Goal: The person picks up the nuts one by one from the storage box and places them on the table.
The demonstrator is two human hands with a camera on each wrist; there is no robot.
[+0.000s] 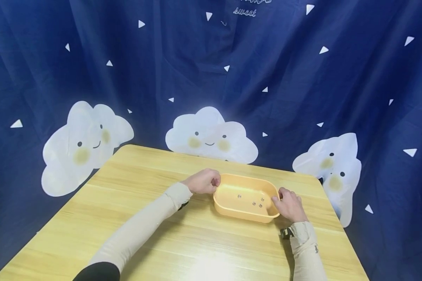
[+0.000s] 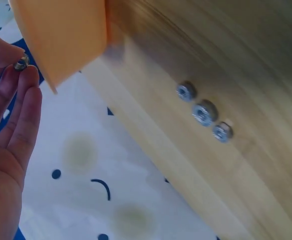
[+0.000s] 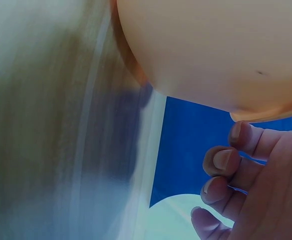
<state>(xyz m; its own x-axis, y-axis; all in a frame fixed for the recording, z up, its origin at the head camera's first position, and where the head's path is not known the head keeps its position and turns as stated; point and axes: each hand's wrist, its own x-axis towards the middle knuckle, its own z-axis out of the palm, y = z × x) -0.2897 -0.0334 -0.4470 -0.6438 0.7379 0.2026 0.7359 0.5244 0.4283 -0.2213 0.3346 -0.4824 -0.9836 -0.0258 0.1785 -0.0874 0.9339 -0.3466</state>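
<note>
The left hand (image 1: 205, 181) pinches a small metal nut (image 2: 21, 62) between thumb and fingertips, just beside the left end of the orange tray (image 1: 244, 215). The right hand (image 1: 290, 205) grips the tray's other end, thumb over the rim and fingers curled outside. The pinch covers little of the nut, so a slight shift of the thumb could let it slip, and beside the wall it might land outside the tray. The tray sits on the wooden table (image 1: 161, 249) with four loose nuts (image 1: 239, 196) on its floor; if the right hand pulled up unevenly, that end would tilt and they would likely slide together. The left wrist view also shows three nuts (image 2: 204, 113) close together on the bare wood; the head view does not show them, perhaps because the left arm hides them, so a low sweep of the light sleeve (image 1: 140, 226) could scatter them. Beyond the far edge hangs a blue curtain (image 1: 197, 58) with smiling clouds (image 1: 211, 134), where a rolling nut could drop from sight.
</note>
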